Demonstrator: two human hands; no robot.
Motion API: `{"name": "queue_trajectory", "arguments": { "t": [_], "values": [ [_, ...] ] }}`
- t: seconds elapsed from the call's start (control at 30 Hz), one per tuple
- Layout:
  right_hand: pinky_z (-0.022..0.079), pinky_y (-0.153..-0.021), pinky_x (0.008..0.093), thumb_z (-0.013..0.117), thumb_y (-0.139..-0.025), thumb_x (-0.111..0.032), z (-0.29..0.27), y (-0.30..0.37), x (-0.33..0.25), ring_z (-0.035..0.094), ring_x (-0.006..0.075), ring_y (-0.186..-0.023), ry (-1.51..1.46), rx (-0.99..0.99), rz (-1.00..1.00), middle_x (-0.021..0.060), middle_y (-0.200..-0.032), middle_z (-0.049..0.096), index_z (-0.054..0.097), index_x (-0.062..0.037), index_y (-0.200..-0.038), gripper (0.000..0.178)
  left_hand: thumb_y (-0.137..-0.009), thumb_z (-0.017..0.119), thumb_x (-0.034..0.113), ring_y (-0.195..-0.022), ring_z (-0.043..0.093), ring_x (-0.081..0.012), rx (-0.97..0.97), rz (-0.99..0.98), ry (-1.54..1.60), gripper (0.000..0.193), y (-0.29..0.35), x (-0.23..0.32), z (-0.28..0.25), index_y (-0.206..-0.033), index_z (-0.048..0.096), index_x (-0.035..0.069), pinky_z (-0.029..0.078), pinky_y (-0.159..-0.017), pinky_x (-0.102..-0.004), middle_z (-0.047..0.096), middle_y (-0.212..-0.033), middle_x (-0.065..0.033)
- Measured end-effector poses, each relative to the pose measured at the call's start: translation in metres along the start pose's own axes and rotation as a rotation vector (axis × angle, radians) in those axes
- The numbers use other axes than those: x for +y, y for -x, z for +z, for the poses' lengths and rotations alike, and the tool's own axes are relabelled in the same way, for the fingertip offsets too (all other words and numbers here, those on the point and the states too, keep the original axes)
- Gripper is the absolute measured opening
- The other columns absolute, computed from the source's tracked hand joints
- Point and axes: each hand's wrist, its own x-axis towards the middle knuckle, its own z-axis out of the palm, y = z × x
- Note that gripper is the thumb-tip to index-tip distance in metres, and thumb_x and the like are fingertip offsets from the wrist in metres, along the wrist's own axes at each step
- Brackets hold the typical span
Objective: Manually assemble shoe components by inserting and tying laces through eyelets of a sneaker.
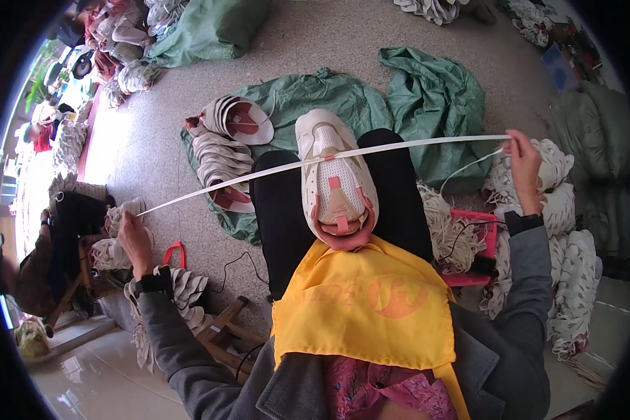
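A flat white shoelace (pixel 427 142) is stretched wide across my lap, one end out at each side. My left hand (pixel 134 241) is closed on its left end, low and far to the left. My right hand (pixel 525 164) pinches the other side of it at the far right, and a loose tail hangs from there. Between my knees rests a white and pink shoe upper (pixel 334 185), its heel toward me. The lace crosses it near the tongue; whether it runs through the eyelets I cannot tell exactly.
Stacked shoe uppers (pixel 220 157) lie on green sacking (pixel 308 94) ahead. A pink basket (pixel 479 241) with bundled white laces (pixel 448 227) stands by my right knee. More tied uppers (pixel 574 287) pile up at the right. A wooden stool (pixel 224 325) is at the lower left.
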Motion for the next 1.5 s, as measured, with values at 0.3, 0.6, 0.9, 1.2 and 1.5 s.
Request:
{"name": "queue_trajectory", "arguments": {
  "t": [0.3, 0.6, 0.9, 1.2, 1.5],
  "values": [
    [0.058, -0.064, 0.0288, 0.06, -0.099, -0.002, -0.015, 0.019, 0.118, 0.07, 0.0122, -0.073, -0.074, -0.213, 0.226, 0.0064, -0.085, 0.072, 0.07, 0.0006, -0.107, 0.013, -0.097, 0.054, 0.008, -0.098, 0.065, -0.0466, 0.136, -0.178, -0.205, 0.018, 0.015, -0.152, -0.043, -0.109, 0.063, -0.002, 0.049, -0.082, -0.0529, 0.068, -0.1, -0.0289],
    [0.054, -0.063, 0.0249, 0.061, -0.101, -0.009, -0.049, 0.014, 0.142, 0.065, 0.0099, -0.072, -0.189, -0.37, 0.59, 0.0016, -0.087, 0.069, 0.068, -0.0035, -0.113, 0.015, -0.094, 0.057, 0.013, -0.096, 0.067, -0.0469, -0.006, -0.256, -0.256, 0.018, 0.049, -0.209, -0.041, -0.104, 0.065, 0.001, 0.051, -0.082, -0.0519, 0.07, -0.1, -0.0275],
    [0.054, -0.064, 0.0249, 0.078, -0.086, -0.005, 0.102, 0.029, -0.149, 0.066, 0.0097, -0.073, -0.512, -0.534, -0.064, 0.0059, -0.117, 0.068, 0.067, -0.004, -0.123, 0.038, -0.093, 0.058, 0.011, -0.09, 0.068, -0.0454, -0.01, -0.256, -0.189, 0.014, 0.063, -0.177, -0.021, -0.098, 0.063, -0.001, 0.051, -0.079, -0.0501, 0.07, -0.093, -0.0262],
    [0.051, -0.061, 0.0368, 0.069, -0.091, -0.006, 0.111, 0.022, -0.194, 0.065, 0.0239, -0.065, -0.409, -0.534, -0.187, 0.0149, -0.079, 0.065, 0.066, 0.002, -0.096, 0.01, -0.092, 0.057, 0.008, -0.086, 0.067, -0.0443, -0.011, -0.281, -0.13, 0.011, 0.08, -0.159, -0.027, -0.095, 0.06, -0.002, 0.051, -0.077, -0.0485, 0.068, -0.088, -0.0246],
    [0.051, -0.054, 0.0253, 0.062, -0.099, -0.005, 0.045, 0.043, -0.029, 0.062, 0.009, -0.059, -0.274, -0.515, 0.207, 0.0044, -0.076, 0.068, 0.073, 0.0017, -0.104, 0.014, -0.094, 0.059, 0.01, -0.088, 0.067, -0.0461, -0.03, -0.294, -0.112, 0.012, 0.083, -0.161, -0.01, -0.096, 0.06, -0.002, 0.05, -0.078, -0.0515, 0.069, -0.09, -0.0252]
  ]
}}
